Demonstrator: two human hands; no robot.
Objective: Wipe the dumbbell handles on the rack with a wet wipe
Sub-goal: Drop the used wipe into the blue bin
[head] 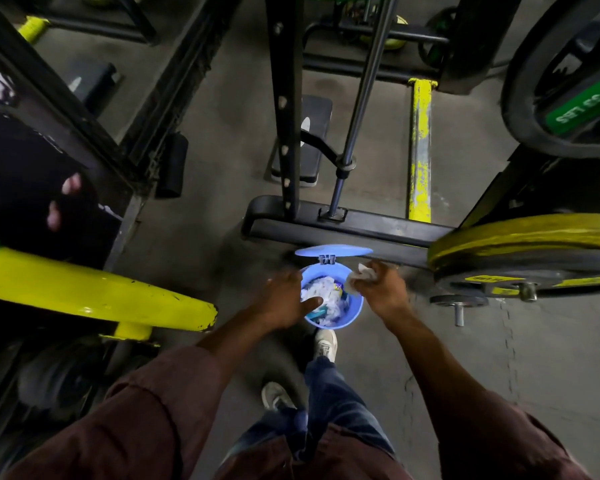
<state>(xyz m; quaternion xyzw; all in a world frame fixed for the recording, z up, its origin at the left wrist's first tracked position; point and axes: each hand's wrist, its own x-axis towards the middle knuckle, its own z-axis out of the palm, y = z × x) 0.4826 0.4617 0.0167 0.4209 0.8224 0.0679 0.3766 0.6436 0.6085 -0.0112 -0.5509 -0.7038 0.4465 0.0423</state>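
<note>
Above a blue bin (352,311) on the floor, the right hand (383,289) gripped a crumpled wet wipe (361,277); the left hand (284,299) spread loosely over the rubbish. Weight plates (523,258) crowded the right.

Right hand (381,289) clutches a crumpled wipe (361,277) beside the open blue bin (355,306), left hand (284,299) over it

A crumpled white wipe (361,278) is bunched in the right hand (383,292), poking out past the fingers (374,271), just beside the bin's (355,308) rim.
</note>
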